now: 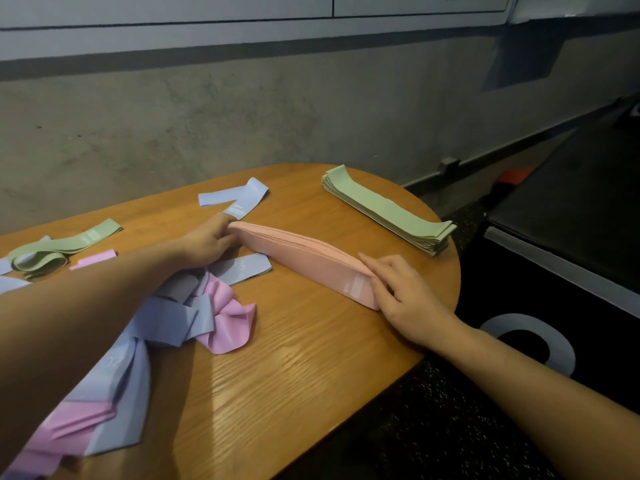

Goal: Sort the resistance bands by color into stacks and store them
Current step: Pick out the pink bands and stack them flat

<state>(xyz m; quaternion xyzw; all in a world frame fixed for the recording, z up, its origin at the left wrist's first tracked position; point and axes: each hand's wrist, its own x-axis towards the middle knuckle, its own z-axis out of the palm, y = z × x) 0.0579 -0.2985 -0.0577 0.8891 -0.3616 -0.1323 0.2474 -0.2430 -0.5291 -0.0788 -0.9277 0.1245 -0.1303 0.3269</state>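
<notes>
At about 7 o'clock, nearest of all, a messy pile of blue and pink bands (145, 337) is spread over the wooden table (311, 368), not sorted yet. Just past it, in the middle of the table, the peach stack (304, 259) is laid slantwise and is held at both ends. Its near end, at about 4 o'clock, is pressed by the right hand (401, 299), with fingers kept fairly straight along the edge and the thumb tucked against the end. Its far end, at about 11 o'clock, is gripped by the left hand (211, 240), with fingers curled round the tip. The step looks like tidying this stack. To do it well, both ends should be pushed gently toward each other so the edges line up, and the stack should be kept flat so no band slips out. It should be kept off the blue band (249, 266) touching its side. Farther off, at 10 o'clock, loose green bands (59, 249) are left to be sorted. Farthest away, at 1 o'clock, a neat green stack (384, 209) is set near the table edge, well apart.
</notes>
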